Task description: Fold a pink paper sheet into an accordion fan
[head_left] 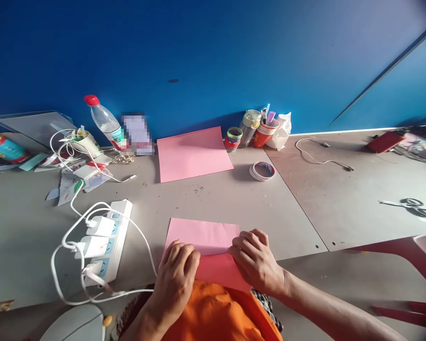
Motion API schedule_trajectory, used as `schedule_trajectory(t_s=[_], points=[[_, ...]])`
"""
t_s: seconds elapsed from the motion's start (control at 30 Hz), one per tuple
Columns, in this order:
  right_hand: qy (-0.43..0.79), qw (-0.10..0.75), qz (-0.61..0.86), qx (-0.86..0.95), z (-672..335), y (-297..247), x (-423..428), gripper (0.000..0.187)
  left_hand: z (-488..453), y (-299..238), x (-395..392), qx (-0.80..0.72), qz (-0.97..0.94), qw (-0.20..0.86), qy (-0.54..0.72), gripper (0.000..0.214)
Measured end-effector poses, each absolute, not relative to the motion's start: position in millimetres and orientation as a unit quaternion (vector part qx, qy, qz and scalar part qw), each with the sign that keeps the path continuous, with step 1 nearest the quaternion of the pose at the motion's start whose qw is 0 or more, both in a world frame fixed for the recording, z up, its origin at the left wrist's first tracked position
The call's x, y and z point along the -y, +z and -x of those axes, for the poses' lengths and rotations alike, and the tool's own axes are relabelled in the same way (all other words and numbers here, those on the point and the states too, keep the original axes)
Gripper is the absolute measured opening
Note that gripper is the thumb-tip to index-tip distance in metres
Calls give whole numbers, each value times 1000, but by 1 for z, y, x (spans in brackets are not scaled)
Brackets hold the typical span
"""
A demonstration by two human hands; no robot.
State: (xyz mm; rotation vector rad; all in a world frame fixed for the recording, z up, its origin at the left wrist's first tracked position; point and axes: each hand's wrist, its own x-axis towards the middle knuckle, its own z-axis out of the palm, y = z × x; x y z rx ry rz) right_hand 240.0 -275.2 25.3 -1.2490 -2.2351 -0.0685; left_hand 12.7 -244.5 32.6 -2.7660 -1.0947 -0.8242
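Note:
A sheet of pink paper (208, 234) lies at the table's front edge, with a raised crease or fold across its middle. My left hand (179, 270) grips the left end of that fold, fingers curled over the paper. At the right end, my right hand (253, 258) pinches the same fold with bent fingers. The near part of the sheet looks darker pink and hangs toward the orange clothing (220, 312) on my lap. Both thumbs are mostly hidden. Farther back, a second pink sheet (195, 154) lies flat near the blue wall.
Left of the paper sits a power strip (119, 237) with chargers and looping white cables. A tape roll (262, 171) lies right of centre, scissors (408, 204) far right. Along the wall stand a red-capped bottle (106, 123), a paper cup (264, 134) of pens and a jar (251, 127).

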Motion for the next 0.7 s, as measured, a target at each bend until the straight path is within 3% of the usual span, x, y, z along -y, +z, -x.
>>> schedule_trajectory(t_s=[0.2,0.33,0.53,0.63,0.7], points=[[5,216,499,839,-251,48,191,22,-26,58,171,374,909,64,-174,25],[-63,194,528,824,-257,100,108,15,-38,106,96,426,894,55,-130,27],[-358,340,453,742,-249,209,106,25,-32,192,83,432,817,202,-323,23],[-438,432,368,697,-244,204,145,22,-22,184,118,403,796,252,-375,19],[-421,434,351,715,-242,171,167,16,-16,153,139,367,804,265,-386,25]])
